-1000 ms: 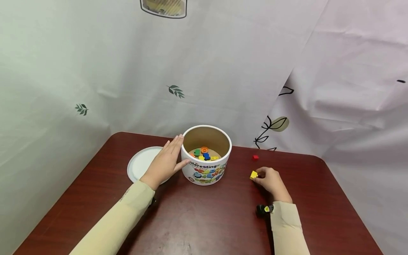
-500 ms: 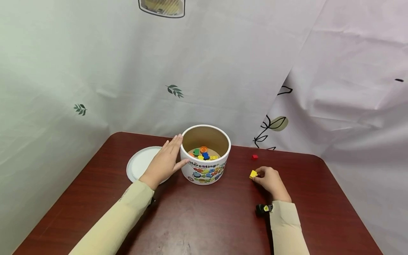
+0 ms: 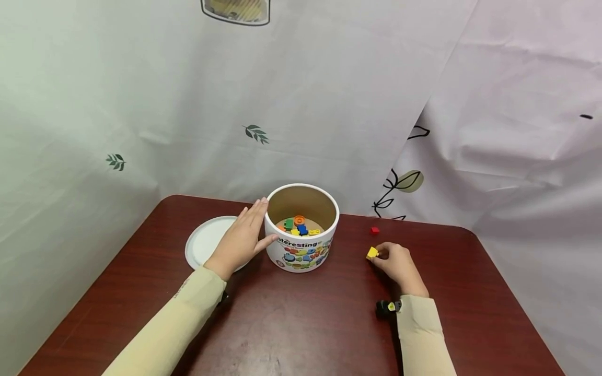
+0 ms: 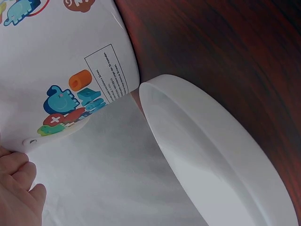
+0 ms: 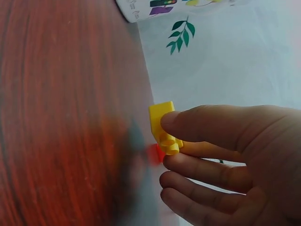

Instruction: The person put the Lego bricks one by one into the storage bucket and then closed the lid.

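A white round bucket (image 3: 301, 253) with printed toy pictures stands upright near the back of the table. My left hand (image 3: 239, 237) lies along its left side, fingers straight, their tips at the rim; in the left wrist view the fingers (image 4: 16, 172) touch the bucket's edge. Right of the bucket, my right hand (image 3: 398, 265) pinches a yellow building block (image 3: 372, 253) between thumb and fingers. Studs on this block (image 5: 162, 125) show in the right wrist view. Behind that hand, a small red block (image 3: 374, 230) lies on the table.
Several coloured blocks (image 3: 301, 230) lie inside the bucket. A white lid (image 3: 202, 243) rests on the table at the bucket's left, partly behind my left hand. Behind the dark red table (image 3: 301, 324) hangs a pale cloth (image 3: 329, 104) with leaf prints.
The head view has shifted slightly. My right hand has raised or tilted the yellow block a little, still pinching it. My left hand stays against the bucket.
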Demonstrator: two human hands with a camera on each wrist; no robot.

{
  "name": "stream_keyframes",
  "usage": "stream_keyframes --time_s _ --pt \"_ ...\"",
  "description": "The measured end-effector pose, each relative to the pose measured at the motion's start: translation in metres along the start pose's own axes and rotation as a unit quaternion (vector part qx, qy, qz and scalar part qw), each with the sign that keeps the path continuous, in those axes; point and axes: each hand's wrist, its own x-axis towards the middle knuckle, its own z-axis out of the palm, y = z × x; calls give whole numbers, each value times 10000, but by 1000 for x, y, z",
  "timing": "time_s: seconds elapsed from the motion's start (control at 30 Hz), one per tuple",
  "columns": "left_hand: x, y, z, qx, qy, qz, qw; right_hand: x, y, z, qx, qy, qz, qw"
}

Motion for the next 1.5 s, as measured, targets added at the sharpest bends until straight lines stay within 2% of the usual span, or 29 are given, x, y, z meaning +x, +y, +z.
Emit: stream_keyframes --time_s 0.37,0.83,1.1,1.37,1.5 --pt "-1 1 0 -31 -42 -25 10000 -3 -14 -3 188 158 -153 9996" --pt "0 1 -1 -108 -85 -75 9999 -5 -34 -1 565 916 -608 9923" --pt "0 1 -2 -60 -110 -70 9999 -7 -50 0 757 1383 -1105 9813" --pt "0 1 -1 -37 -114 -68 9999 -13 -69 -1 918 1529 -1449 9732" --pt "-1 1 -1 -38 -100 -57 9999 -18 -80 -4 945 1750 -1690 9654"
